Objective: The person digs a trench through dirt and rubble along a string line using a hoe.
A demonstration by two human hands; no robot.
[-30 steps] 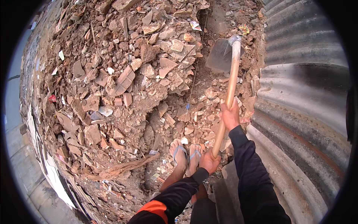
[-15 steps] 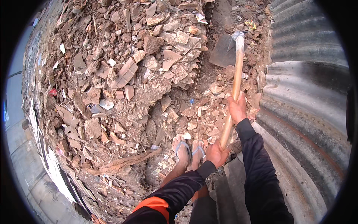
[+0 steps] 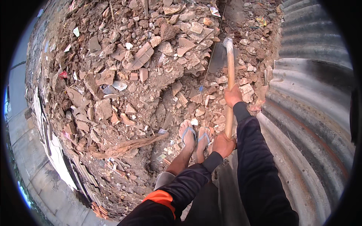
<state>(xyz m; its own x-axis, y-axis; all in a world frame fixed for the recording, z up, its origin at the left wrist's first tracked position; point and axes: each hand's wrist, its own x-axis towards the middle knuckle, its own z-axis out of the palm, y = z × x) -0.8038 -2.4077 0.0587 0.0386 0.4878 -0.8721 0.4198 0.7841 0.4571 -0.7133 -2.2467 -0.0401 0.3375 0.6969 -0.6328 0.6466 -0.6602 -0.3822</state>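
A hoe (image 3: 230,75) with a pale wooden handle stretches away from me, its broad grey blade (image 3: 217,59) on the soil of the narrow trench beside a thin string line (image 3: 209,62). My left hand (image 3: 224,145) is wrapped round the handle's near end. Farther up, my right hand (image 3: 233,95) grips the same handle, closed. Broken stones and soil (image 3: 220,84) lie about the blade, which is partly behind the handle.
A heap of rubble and tile pieces (image 3: 143,56) rises on the left. Corrugated sheets (image 3: 301,90) line the right side. My sandalled feet (image 3: 194,137) stand left of the handle's near end. A long brown strip (image 3: 132,145) lies across the soil.
The hoe's blade has swung left, close to the string, and the handle points more straight ahead. Both hands have moved forward with it, still gripping. The view has shifted slightly.
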